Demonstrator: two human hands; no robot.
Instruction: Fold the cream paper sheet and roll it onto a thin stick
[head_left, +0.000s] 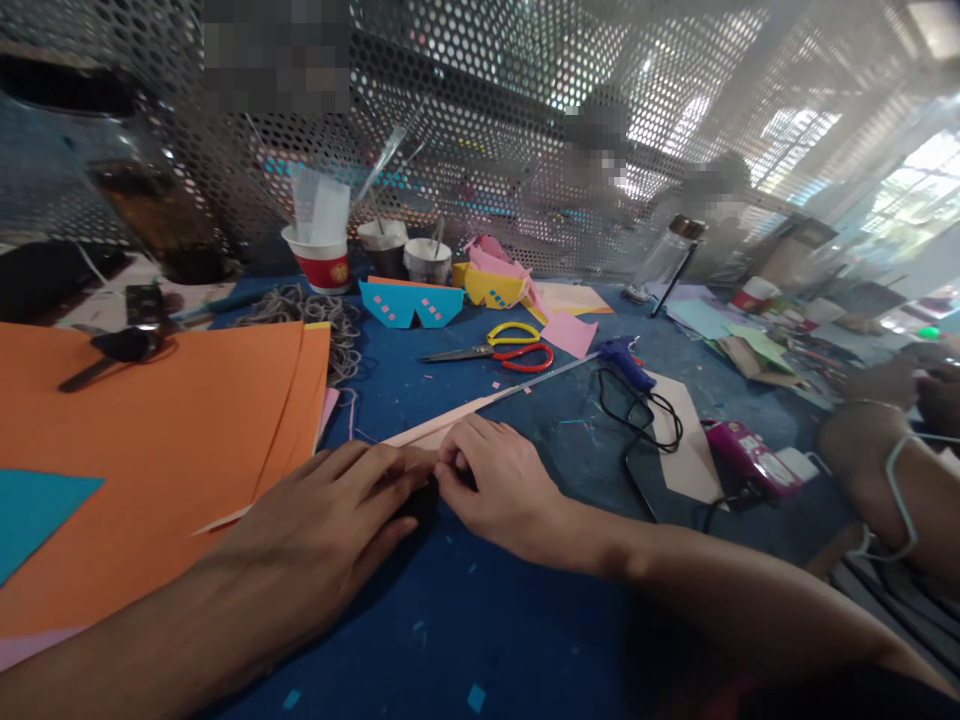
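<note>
A pale pink paper strip lies slantwise on the blue table, narrow like a folded or rolled piece. A thin clear stick runs out from its far right end. My left hand presses the strip's near edge with its fingers, its thumb lower down. Beside it, my right hand has curled fingers pinching the same edge, the fingertips of both hands close together. Scissors with one yellow and one red handle lie beyond the strip. A blue glue gun rests near the stick's far end.
Orange sheets cover the left side, beside grey yarn. Blue paper glasses, yellow paper glasses and a red-white paper cup stand along the perforated screen. A magenta device lies right, near another person's arm.
</note>
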